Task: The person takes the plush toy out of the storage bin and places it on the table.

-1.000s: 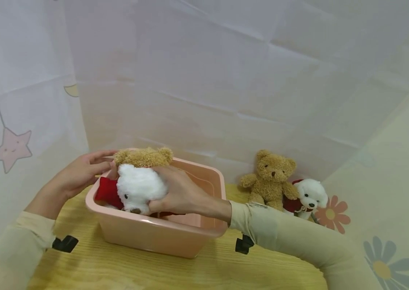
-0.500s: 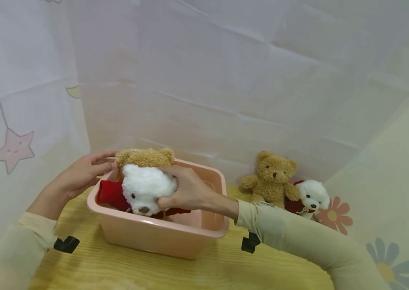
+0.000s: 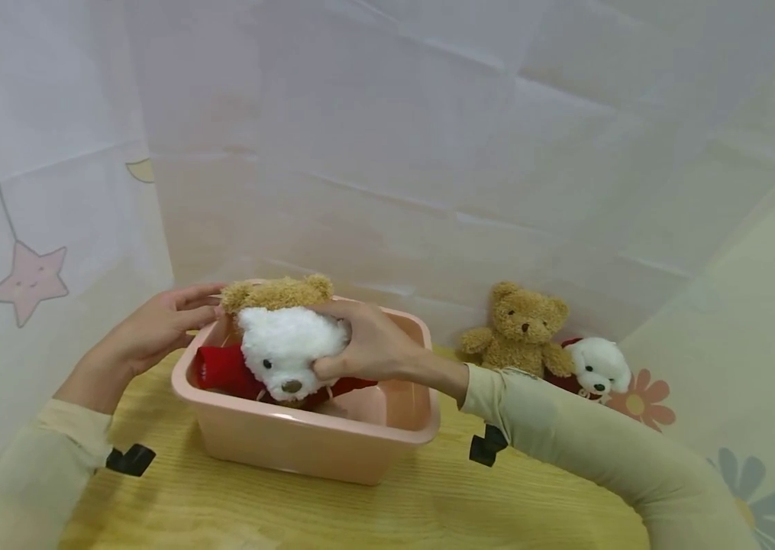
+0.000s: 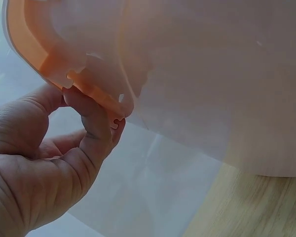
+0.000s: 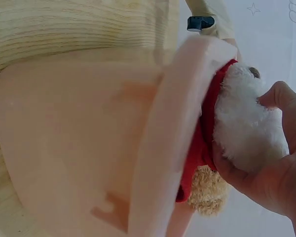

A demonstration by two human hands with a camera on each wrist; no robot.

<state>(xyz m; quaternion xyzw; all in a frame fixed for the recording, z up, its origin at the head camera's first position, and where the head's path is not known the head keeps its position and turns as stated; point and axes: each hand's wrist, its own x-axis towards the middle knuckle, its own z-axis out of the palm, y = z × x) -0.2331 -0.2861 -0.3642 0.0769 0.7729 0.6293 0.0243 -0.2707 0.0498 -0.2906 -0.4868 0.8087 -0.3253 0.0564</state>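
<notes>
The right hand [image 3: 366, 347] curled in a grip, arm bent inward; the left hand [image 3: 153, 328] reached forward, fingertips pinching.

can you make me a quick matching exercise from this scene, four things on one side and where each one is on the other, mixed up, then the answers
Things:
1. white plush dog
2. left hand
3. brown teddy bear
4. pink plastic bin

Places:
A. sitting on the table against the backdrop, right of the bin
B. standing on the wooden table
C. gripped by the right hand over the bin
D. holding the bin's far left rim

Pairs: 1-C, 2-D, 3-A, 4-B
</notes>
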